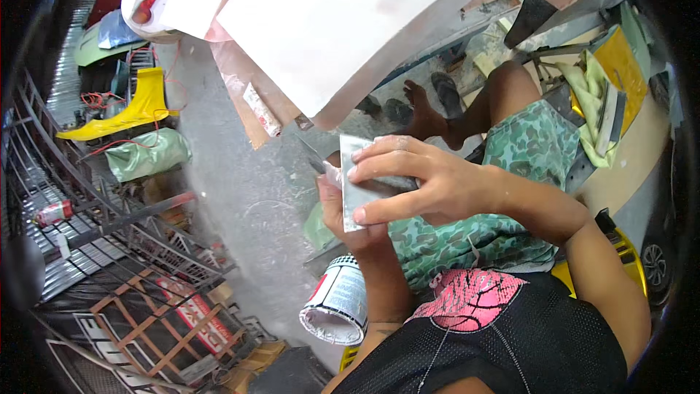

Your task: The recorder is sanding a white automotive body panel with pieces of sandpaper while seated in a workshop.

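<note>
Over my lap, my right hand (430,182) is closed on a flat, thin grey putty spreader (353,204), its fingertips pressed on the near face. Just behind the spreader's left edge is my left hand (332,208), its fingers curled and partly hidden by the spreader. Next to its thumb shows a pale pinkish smear (333,174). A thin dark edge pokes out beyond these fingers; whatever the left hand grips is mostly covered.
A white and pinkish car bumper (306,29) spans the far side, with a tube (261,109) on cardboard below it. An open paint can (339,303) lies by my left forearm. Metal racks (109,226) and a yellow panel (138,113) are left; cloths (594,106) are right.
</note>
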Available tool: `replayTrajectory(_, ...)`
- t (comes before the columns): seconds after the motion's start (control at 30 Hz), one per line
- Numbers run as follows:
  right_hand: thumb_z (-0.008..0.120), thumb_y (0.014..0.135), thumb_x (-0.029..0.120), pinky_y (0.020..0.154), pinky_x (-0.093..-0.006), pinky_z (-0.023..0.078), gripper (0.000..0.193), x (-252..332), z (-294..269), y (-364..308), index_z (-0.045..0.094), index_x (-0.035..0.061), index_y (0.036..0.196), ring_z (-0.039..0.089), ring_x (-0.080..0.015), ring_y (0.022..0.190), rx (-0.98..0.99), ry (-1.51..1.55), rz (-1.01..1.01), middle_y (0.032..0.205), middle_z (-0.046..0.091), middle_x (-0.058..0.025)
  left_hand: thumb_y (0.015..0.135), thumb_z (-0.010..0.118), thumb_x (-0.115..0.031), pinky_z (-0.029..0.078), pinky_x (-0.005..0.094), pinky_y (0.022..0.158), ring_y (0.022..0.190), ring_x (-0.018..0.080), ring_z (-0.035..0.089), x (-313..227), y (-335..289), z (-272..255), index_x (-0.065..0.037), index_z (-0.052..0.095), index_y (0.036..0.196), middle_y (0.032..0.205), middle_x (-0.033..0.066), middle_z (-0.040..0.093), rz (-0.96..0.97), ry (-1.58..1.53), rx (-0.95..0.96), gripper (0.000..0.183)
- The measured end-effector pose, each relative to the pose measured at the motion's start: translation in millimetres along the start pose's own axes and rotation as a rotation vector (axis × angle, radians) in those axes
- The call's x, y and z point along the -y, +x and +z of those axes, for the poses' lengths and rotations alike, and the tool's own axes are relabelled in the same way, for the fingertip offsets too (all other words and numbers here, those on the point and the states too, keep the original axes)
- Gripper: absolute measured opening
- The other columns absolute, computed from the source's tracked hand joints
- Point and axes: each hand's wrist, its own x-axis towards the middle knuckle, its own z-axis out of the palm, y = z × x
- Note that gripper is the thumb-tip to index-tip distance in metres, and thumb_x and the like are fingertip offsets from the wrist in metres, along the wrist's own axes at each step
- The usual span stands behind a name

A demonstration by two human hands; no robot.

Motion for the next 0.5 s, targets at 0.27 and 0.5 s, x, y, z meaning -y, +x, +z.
replayTrajectory(0.27,0.061,0.075,-0.008,0.101,-0.0414,0.048,0.063,-24,-25,-57,0.065,0.022,0.13,0.055,-0.0321,0.123,-0.001,-0.182,0.268,0.134,0.054,-0.0131,0.104,0.051,-0.014,0.055,0.0347,0.084,0.096,0.0179,0.063,-21,3,-1,-0.004,0.051,0.119,0.107,0.0102,0.062,-0.033,-0.111,0.502,0.019)
replayTrajectory(0.5,0.055,0.07,-0.006,0.103,-0.0399,0.049,0.076,21,-58,-72,0.042,-0.0006,0.145,0.064,-0.025,0.113,-0.571,1.63,1.053,0.124,0.062,-0.0147,0.102,0.057,-0.025,0.056,0.0423,0.092,0.11,0.0292,0.063,-1,-4,14,-0.002,0.046,0.133,0.126,0.0165,0.058,0.928,0.524,0.209,0.04)
